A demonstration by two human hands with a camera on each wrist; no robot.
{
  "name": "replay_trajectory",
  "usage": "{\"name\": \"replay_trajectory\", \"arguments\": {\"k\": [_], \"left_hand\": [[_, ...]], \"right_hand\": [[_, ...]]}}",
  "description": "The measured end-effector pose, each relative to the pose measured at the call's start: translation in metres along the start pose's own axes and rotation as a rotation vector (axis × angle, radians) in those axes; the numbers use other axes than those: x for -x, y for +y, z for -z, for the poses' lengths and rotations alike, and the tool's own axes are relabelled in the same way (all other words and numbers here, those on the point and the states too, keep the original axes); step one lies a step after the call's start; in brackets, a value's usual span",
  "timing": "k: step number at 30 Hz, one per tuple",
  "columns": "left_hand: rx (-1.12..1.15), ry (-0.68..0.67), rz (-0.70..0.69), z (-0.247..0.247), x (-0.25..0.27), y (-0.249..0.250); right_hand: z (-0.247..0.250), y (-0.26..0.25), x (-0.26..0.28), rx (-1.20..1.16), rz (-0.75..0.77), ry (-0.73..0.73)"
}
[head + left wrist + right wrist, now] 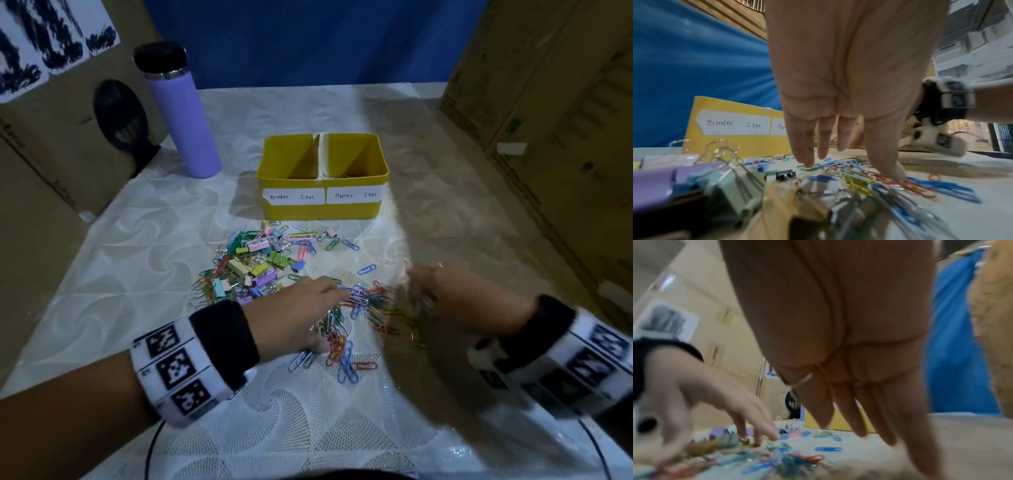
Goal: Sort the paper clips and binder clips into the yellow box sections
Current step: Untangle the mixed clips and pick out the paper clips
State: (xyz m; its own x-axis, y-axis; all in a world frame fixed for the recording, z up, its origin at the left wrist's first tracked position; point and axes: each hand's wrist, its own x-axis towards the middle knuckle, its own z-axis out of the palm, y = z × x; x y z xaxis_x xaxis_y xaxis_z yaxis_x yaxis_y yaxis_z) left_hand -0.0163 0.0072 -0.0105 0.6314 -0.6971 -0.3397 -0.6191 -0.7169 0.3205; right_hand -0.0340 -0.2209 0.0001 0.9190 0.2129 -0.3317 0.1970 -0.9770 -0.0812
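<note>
Yellow box [322, 210] labels "Binder Clips", "Paper Clips"; left hand [294, 315], right hand [455, 298] fingers straight on paper clips [356, 301].

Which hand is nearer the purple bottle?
Left. The left hand is below and right of the purple bottle; the right hand is farther right, across the paper clips.
</note>
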Motion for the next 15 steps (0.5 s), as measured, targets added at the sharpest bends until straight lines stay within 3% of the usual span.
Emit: {"name": "replay_trajectory", "arguments": {"k": [2, 7, 9, 13, 15], "left_hand": [[-0.011, -0.018, 0.017, 0.003, -0.008, -0.001], [0.003, 0.021, 0.084, 0.007, -0.036, 0.003], [0.044, 0.015, 0.104, 0.009, -0.043, 0.003], [0.119, 0.055, 0.098, 0.011, -0.047, 0.004], [0.069, 0.060, 0.073, 0.010, -0.049, 0.005]], "right_hand": [[-0.013, -0.009, 0.017, 0.020, -0.036, -0.129], [-0.021, -0.048, 0.040, -0.179, 0.132, -0.308], [-0.016, -0.050, 0.037, -0.220, 0.113, -0.208], [-0.012, -0.032, 0.014, -0.296, 0.027, 0.212], [-0.014, -0.028, -0.002, -0.268, 0.050, 0.242]]}}
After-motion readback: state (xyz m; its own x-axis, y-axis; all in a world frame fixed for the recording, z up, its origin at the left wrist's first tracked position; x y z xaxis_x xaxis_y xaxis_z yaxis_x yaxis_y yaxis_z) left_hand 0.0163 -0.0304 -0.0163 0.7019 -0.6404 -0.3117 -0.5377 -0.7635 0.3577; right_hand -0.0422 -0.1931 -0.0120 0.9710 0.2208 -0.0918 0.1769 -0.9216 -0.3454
